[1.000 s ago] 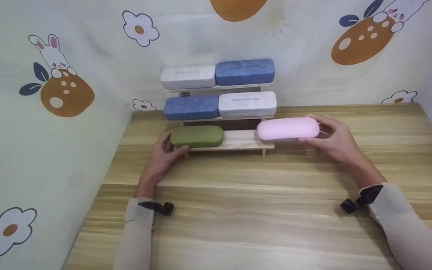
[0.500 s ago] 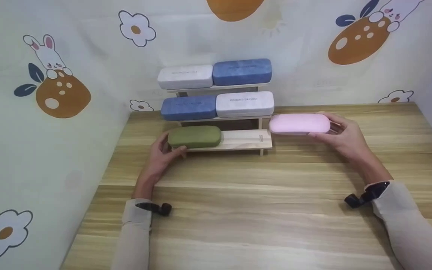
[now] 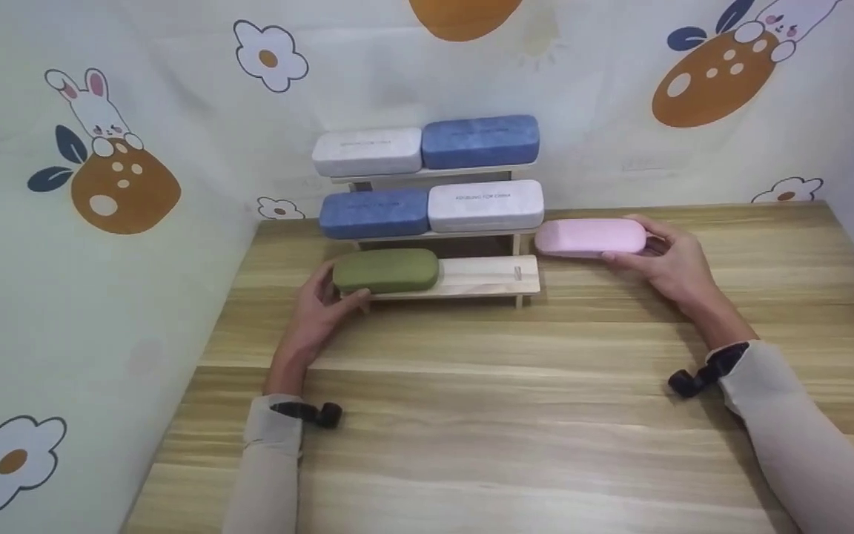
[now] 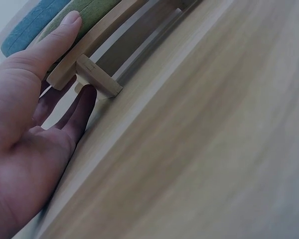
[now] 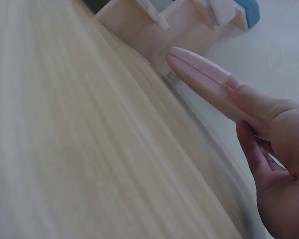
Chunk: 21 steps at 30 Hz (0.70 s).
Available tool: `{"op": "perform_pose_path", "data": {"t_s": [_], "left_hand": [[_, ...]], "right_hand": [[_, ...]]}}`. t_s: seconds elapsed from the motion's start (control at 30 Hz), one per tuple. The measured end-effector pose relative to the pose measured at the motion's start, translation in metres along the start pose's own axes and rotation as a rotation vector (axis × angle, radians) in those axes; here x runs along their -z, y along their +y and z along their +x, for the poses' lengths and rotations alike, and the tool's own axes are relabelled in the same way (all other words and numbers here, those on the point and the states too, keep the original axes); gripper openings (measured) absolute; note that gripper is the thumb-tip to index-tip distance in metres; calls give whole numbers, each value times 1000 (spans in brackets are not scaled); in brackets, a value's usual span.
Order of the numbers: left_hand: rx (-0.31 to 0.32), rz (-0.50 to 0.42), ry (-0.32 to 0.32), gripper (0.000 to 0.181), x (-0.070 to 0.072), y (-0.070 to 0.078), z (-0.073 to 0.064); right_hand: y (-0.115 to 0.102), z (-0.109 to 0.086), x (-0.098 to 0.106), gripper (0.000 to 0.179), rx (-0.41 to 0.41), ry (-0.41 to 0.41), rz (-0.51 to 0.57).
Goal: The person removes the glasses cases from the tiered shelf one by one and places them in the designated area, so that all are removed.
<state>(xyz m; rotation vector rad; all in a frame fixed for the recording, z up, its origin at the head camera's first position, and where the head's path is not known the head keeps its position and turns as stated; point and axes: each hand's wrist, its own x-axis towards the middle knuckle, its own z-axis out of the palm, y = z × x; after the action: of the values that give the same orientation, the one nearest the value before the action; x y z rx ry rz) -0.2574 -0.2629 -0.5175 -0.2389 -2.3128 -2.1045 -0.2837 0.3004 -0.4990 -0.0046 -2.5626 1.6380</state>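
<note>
In the head view my right hand (image 3: 675, 267) pinches a pink glasses case (image 3: 590, 237) by its right end, thumb in front and fingers behind. The right wrist view shows this case (image 5: 204, 74) raised over the wooden table, beside the rack. My left hand (image 3: 317, 308) is at the left end of a green glasses case (image 3: 386, 269) on the lowest step of a wooden rack (image 3: 482, 278). In the left wrist view its thumb (image 4: 57, 42) lies along the green case's front side, while other fingers (image 4: 82, 109) curl below the step's edge.
On the middle step sit a blue case (image 3: 375, 213) and a white case (image 3: 486, 205). The top step bears another white case (image 3: 368, 152) and another blue case (image 3: 480, 141). A patterned wall covering (image 3: 590, 148) stands close behind the rack.
My right hand has carried the pink case off the lowest step's right end, rightward and back past the rack's side. The left hand has stayed at the green case.
</note>
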Motion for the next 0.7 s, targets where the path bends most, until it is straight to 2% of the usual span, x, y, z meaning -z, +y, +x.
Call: {"op": "perform_pose_path", "data": {"t_s": [0.2, 0.47, 0.6, 0.7], "left_hand": [[-5, 2, 6, 75, -2, -2, 2], [-4, -34, -2, 75, -3, -2, 1], [-2, -20, 5, 74, -1, -2, 1], [1, -2, 7, 75, -1, -1, 1]], "right_hand": [[1, 14, -1, 87, -18, 11, -96], [-5, 32, -9, 82, 34, -11, -62], [-6, 38, -9, 90, 12, -31, -52], [-6, 40, -7, 89, 9, -28, -65]]}}
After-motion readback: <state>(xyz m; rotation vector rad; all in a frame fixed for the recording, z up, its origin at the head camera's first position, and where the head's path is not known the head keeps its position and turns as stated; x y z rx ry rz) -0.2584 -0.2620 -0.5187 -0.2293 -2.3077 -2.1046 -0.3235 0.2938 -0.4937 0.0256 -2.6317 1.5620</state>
